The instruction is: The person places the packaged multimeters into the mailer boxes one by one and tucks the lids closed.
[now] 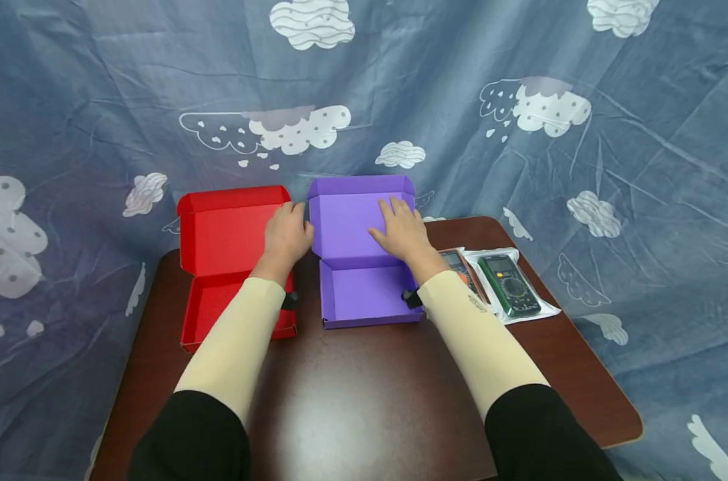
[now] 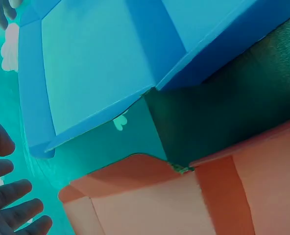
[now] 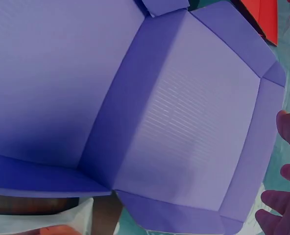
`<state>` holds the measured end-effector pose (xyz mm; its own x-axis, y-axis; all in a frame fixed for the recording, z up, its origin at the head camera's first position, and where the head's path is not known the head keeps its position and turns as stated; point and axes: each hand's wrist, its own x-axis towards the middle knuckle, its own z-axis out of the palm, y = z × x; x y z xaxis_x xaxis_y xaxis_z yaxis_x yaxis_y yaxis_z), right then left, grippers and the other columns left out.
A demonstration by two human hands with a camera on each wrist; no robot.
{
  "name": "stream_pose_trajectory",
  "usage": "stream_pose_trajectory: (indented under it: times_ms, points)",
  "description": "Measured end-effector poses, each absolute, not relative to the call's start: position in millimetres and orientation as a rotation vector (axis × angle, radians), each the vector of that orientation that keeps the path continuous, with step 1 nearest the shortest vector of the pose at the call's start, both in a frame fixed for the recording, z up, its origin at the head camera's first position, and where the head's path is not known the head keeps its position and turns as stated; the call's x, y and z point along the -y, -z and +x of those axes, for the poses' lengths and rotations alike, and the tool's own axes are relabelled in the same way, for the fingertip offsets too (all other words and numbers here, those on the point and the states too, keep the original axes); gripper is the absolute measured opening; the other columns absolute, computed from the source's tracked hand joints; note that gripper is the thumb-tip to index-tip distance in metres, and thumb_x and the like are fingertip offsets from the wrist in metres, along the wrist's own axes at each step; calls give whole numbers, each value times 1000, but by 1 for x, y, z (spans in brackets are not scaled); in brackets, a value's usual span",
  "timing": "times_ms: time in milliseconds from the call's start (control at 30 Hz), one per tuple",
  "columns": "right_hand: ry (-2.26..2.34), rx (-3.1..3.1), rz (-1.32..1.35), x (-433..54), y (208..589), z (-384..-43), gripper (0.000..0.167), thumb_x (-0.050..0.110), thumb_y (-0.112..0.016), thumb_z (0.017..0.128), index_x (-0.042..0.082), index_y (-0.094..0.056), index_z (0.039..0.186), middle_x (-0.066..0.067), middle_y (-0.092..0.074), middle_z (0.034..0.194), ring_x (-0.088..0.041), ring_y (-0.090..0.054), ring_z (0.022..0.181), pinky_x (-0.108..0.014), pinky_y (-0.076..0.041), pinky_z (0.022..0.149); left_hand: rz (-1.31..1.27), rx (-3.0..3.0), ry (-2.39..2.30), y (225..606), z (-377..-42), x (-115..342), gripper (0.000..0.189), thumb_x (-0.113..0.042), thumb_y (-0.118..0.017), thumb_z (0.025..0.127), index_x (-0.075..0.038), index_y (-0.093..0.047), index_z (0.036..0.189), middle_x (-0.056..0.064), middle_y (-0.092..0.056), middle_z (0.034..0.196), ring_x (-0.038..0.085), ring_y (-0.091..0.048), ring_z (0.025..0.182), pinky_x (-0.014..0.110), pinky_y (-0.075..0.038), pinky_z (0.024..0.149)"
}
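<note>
An open red cardboard box (image 1: 237, 230) stands on the left with its lid raised, and an open purple cardboard box (image 1: 364, 294) stands beside it. My left hand (image 1: 288, 234) is over the right edge of the red lid, its fingers (image 2: 12, 193) loosely spread and holding nothing. Over the purple lid is my right hand (image 1: 402, 230), with parted fingers (image 3: 275, 198) that grip nothing. Both wrist views show the hands apart from the boxes. The left wrist view tints the purple box (image 2: 96, 63) blue and the red one (image 2: 145, 200) orange.
Right of the purple box, a green multimeter (image 1: 509, 286) lies on a white plastic bag (image 1: 538, 312). Next to it is a second, orange-edged multimeter (image 1: 460, 267), partly behind my right forearm. All rest on a dark brown table (image 1: 351, 401) before a blue cloud-patterned curtain (image 1: 430, 53).
</note>
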<state>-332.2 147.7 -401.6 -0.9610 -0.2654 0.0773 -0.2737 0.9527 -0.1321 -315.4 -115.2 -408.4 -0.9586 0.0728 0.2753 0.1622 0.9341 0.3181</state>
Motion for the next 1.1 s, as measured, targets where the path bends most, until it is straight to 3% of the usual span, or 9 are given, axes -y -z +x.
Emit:
stream_pose_trajectory:
  times_ms: [367,800,1100]
  points:
    - [-265,3028,400,-162,419,-324,75,49,-56,104,12,-30,164,-20,-32,169,-42,-30,156,-63,-26,124,-216,2817,489,426,-304,105,45,-19,-52,99,0,-58,139,22,-61,132,41,-62,119,56,-54,99]
    - [-334,3011,406,-173,443,-308,73,45,-58,104,8,-34,162,-24,-36,165,-41,-34,154,-62,-30,122,-197,2810,550,447,-289,94,43,-17,-56,97,0,-61,136,22,-61,131,41,-62,117,55,-55,97]
    - [-366,2962,381,-180,460,-300,67,41,-60,104,5,-43,157,-26,-48,155,-44,-49,142,-60,-39,116,-192,2811,594,457,-282,88,42,-16,-57,96,2,-62,134,23,-62,129,42,-63,115,56,-55,95]
